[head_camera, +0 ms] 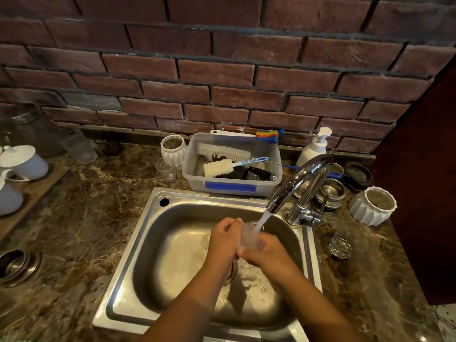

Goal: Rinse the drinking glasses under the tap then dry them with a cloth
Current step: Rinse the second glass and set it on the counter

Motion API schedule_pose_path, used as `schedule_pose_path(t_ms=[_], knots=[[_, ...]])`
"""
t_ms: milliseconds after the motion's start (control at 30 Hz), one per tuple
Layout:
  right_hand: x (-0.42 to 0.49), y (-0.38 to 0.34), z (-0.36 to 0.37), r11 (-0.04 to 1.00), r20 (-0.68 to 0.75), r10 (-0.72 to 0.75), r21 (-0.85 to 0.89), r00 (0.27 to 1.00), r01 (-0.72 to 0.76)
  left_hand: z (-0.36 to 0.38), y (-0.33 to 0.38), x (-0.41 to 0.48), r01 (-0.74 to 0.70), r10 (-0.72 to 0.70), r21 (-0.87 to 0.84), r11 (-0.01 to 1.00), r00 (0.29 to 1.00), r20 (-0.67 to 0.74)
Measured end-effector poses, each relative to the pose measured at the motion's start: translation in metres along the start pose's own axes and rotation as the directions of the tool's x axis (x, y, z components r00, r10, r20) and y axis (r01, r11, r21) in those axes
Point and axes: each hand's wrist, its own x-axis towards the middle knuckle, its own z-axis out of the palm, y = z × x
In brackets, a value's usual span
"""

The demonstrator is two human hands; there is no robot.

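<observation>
1. Both hands hold one clear drinking glass over the middle of the steel sink.
2. The left hand curls its fingers round the glass's left side.
3. The right hand grips its near, lower part.
4. Water from the tap streams into the glass.
5. Another glass lies on the marble counter, right of the sink.
6. A plastic box of brushes sits beyond the sink.
</observation>
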Motion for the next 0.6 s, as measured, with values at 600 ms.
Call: schedule_pose_path(t_ms=[600], knots=[[0.010,-0.016,-0.021,0.751,0.232,-0.346,-0.513,0.909,0.417,-0.010,0.003,0.006,0.184,-0.158,-0.171,0.968,0.975,0.155]])
